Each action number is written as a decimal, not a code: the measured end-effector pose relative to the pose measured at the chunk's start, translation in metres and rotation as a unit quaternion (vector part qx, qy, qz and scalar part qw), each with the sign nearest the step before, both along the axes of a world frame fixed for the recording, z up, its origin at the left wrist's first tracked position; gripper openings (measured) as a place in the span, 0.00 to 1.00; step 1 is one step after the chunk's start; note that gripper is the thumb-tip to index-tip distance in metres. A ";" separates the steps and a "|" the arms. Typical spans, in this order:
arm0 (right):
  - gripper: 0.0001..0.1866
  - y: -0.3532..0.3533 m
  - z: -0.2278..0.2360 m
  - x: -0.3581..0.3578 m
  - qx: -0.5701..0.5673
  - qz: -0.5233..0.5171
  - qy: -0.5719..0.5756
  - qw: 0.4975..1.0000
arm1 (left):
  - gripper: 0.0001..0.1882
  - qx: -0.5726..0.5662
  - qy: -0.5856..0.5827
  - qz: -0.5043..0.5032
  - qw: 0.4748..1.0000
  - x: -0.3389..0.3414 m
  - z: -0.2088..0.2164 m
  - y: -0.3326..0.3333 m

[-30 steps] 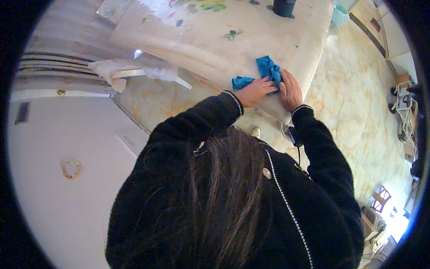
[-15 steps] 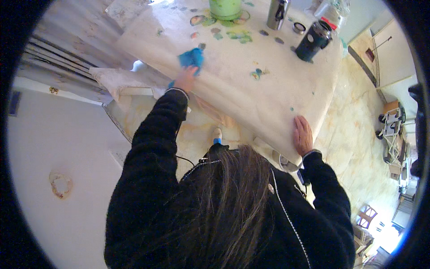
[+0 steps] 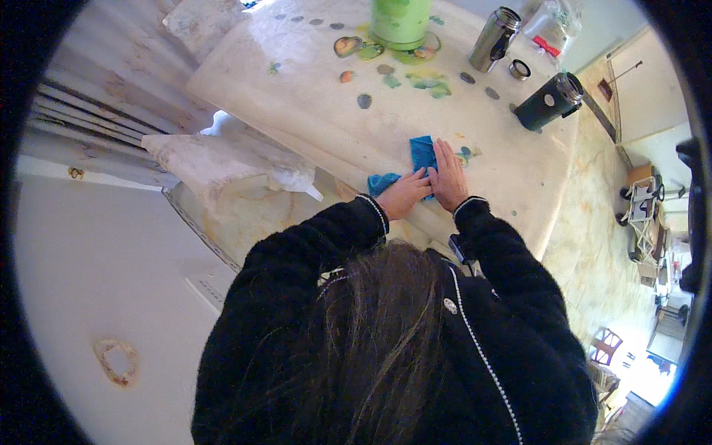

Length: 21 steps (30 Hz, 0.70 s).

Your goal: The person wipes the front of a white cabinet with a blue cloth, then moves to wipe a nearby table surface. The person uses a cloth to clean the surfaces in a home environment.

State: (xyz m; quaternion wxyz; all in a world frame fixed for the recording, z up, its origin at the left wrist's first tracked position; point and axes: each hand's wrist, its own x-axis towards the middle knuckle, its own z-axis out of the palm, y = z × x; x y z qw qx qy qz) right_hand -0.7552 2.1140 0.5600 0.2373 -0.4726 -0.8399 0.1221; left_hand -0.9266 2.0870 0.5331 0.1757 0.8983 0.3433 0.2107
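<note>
A blue cloth (image 3: 423, 151) lies on the cream, patterned tablecloth (image 3: 311, 122) near the table's front edge, partly covered by both hands. My left hand (image 3: 403, 195) is closed on the cloth, and a bunched part of it shows beside the knuckles. My right hand (image 3: 449, 178) rests with fingers stretched out along the cloth's right side. Its fingers meet the left hand's fingertips. Just right of the right hand is a small blue-green printed motif on the tablecloth.
A green container (image 3: 400, 26) stands toward the far side. To its right are a steel flask (image 3: 495, 41), a loose round lid (image 3: 520, 70) and a dark open flask (image 3: 550, 102). A clear plastic bag (image 3: 552, 30) lies behind them. A folding cart (image 3: 644, 219) stands on the floor at right.
My left hand has moved right along the table with the blue cloth. My right hand has left the table's right corner and come to the cloth beside it.
</note>
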 end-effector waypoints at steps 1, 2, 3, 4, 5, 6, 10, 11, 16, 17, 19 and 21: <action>0.30 0.002 0.000 0.000 0.000 0.003 -0.006 1.000 | 0.22 0.029 -0.040 -0.020 0.999 -0.009 0.001 -0.001; 0.30 0.002 -0.001 0.001 -0.005 -0.001 -0.012 1.000 | 0.22 0.007 -0.021 -0.005 1.000 -0.025 0.002 0.006; 0.31 0.001 -0.002 0.002 -0.004 -0.001 -0.011 1.000 | 0.22 -0.003 -0.008 0.007 1.000 -0.043 0.000 0.022; 0.31 0.000 -0.004 0.002 0.002 -0.003 -0.024 1.000 | 0.23 0.002 -0.020 0.010 1.000 -0.064 -0.003 0.039; 0.31 -0.001 -0.005 0.003 -0.005 -0.008 -0.041 0.999 | 0.23 0.004 -0.008 0.076 0.997 -0.089 -0.006 0.058; 0.32 -0.001 -0.007 0.002 -0.003 -0.011 -0.052 0.999 | 0.23 0.021 -0.020 0.129 0.991 -0.121 -0.008 0.080; 0.31 0.001 -0.007 0.001 -0.024 -0.024 -0.079 0.996 | 0.21 0.017 0.105 0.298 0.949 -0.249 -0.010 0.159; 0.31 0.003 -0.006 0.002 -0.029 -0.023 -0.078 0.996 | 0.23 -0.016 0.089 0.323 0.942 -0.269 -0.010 0.171; 0.29 0.003 -0.001 0.005 -0.047 -0.029 -0.052 0.997 | 0.23 0.011 0.054 0.279 0.959 -0.184 -0.019 0.198; 0.29 0.003 0.000 0.005 -0.049 -0.034 -0.048 0.997 | 0.22 0.005 0.026 0.221 0.975 -0.149 -0.017 0.191; 0.30 0.002 0.000 0.005 -0.036 -0.031 -0.033 0.998 | 0.26 -0.036 0.040 0.089 0.995 -0.084 -0.007 0.173; 0.30 0.003 0.000 0.005 -0.065 -0.042 -0.052 0.996 | 0.27 -0.053 0.039 -0.067 0.996 -0.040 0.003 0.154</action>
